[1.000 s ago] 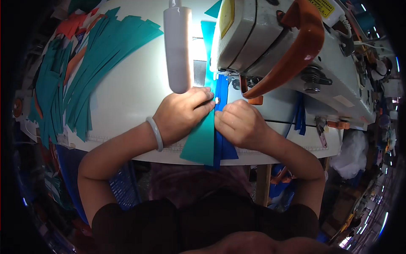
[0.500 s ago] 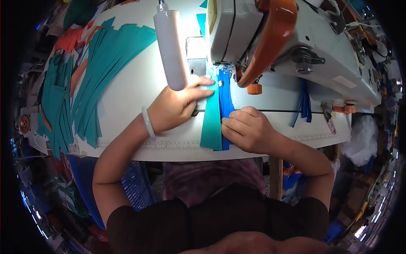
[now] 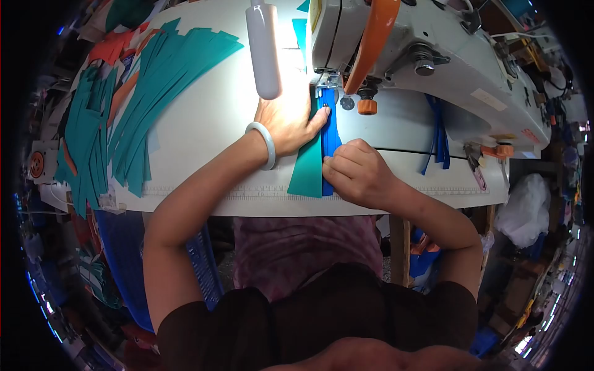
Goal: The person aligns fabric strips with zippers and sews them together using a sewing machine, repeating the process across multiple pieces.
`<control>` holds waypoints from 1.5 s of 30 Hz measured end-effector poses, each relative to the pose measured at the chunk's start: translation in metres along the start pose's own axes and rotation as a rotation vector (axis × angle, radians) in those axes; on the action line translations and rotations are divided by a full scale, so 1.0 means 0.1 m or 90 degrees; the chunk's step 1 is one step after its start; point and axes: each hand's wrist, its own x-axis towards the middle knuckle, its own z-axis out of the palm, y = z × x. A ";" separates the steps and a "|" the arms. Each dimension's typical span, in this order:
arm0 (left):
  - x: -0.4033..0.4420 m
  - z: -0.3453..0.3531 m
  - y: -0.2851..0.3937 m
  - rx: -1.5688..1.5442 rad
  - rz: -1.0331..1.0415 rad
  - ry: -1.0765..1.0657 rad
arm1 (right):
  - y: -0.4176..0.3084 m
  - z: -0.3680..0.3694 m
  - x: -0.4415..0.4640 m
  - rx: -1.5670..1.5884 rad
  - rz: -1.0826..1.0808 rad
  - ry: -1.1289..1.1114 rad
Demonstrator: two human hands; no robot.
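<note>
A green fabric strip (image 3: 305,176) and a blue zipper (image 3: 328,133) lie side by side under the presser foot (image 3: 328,80) of a sewing machine (image 3: 427,37). My left hand (image 3: 286,120), with a pale bangle on its wrist, rests flat on the strip just left of the foot. Its thumb reaches to the zipper near a small metal piece that looks like the slider. Bright lamp light washes out its other fingers. Closer to the table's front edge, my right hand (image 3: 360,172) pinches the zipper's right side, fingers curled.
Bundles of green strips (image 3: 167,93) spread over the left of the table, beside orange pieces (image 3: 111,46). A lamp (image 3: 263,52) hangs above my left hand. Blue strips (image 3: 438,133) dangle by the machine at right. A printed ruler (image 3: 235,193) runs along the front edge.
My left hand has moved right and forward, from the strip's left edge onto the strip, thumb now at the zipper. The strip and zipper have shifted slightly toward the foot. My right hand keeps its pinch.
</note>
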 end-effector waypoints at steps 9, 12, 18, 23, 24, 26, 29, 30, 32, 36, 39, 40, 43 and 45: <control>0.08 0.23 -0.08 0.014 0.022 0.183 | -0.02 0.04 0.02 0.012 -0.015 0.021; 0.26 0.13 0.00 0.013 0.004 0.073 | -0.02 0.03 0.04 0.006 -0.013 0.023; 0.38 0.14 -0.01 0.031 -0.018 0.053 | -0.04 -0.03 0.05 -0.037 -0.019 -0.010; -0.12 0.02 -0.04 -0.085 0.066 0.207 | -0.17 -0.20 -0.03 0.125 0.092 0.037; -0.29 -0.04 -0.01 -0.143 0.144 0.274 | -0.20 -0.22 -0.04 0.189 0.132 0.055; -0.53 -0.19 0.01 -0.479 0.203 0.005 | -0.19 -0.29 0.02 0.283 0.251 0.051; -0.64 -0.17 0.06 -0.634 0.132 -0.097 | -0.09 -0.40 0.15 0.550 0.596 0.033; -0.64 -0.18 0.07 -0.634 0.134 -0.099 | -0.06 -0.39 0.17 0.549 0.597 0.035; -0.61 -0.17 0.09 -0.620 0.064 -0.103 | 0.03 -0.37 0.19 0.589 0.627 0.034; -0.59 -0.12 0.15 -0.615 -0.005 -0.087 | 0.06 -0.35 0.18 0.624 0.646 0.045; -0.60 -0.08 0.17 -0.637 0.001 -0.018 | 0.05 -0.34 0.18 0.607 0.605 0.089; -0.61 -0.08 0.17 -0.637 0.000 -0.020 | 0.04 -0.34 0.18 0.608 0.606 0.089; -0.64 -0.09 0.16 -0.546 0.001 -0.054 | 0.02 -0.36 0.18 0.601 0.625 0.065; -0.70 -0.12 0.19 -0.516 0.000 -0.062 | 0.00 -0.37 0.17 0.597 0.628 0.056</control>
